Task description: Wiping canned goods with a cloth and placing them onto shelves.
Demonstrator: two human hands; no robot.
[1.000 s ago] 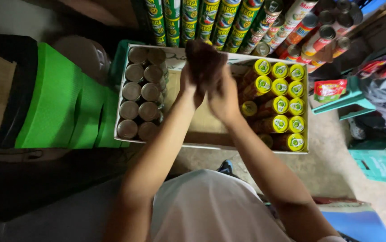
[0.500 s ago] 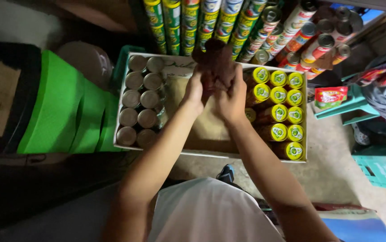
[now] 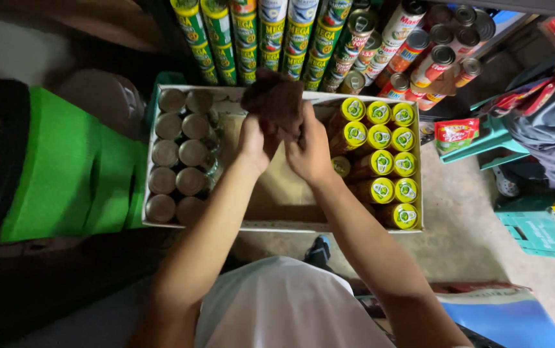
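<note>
Your left hand [image 3: 253, 143] and right hand [image 3: 309, 151] now pinch the brown cloth [image 3: 274, 103] higher, upper centre, above the box [image 3: 277, 227].

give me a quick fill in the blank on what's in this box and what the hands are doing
Both hands, left hand and right hand, hold a dark ____ cloth above the cardboard box.
The cans with yellow lids fill the ____ side of the box.
The cans with plain silver tops stand on the ____ side.
Beside the box on the left lies a bright ____ plastic thing.

Missing words: brown; right; left; green
</note>
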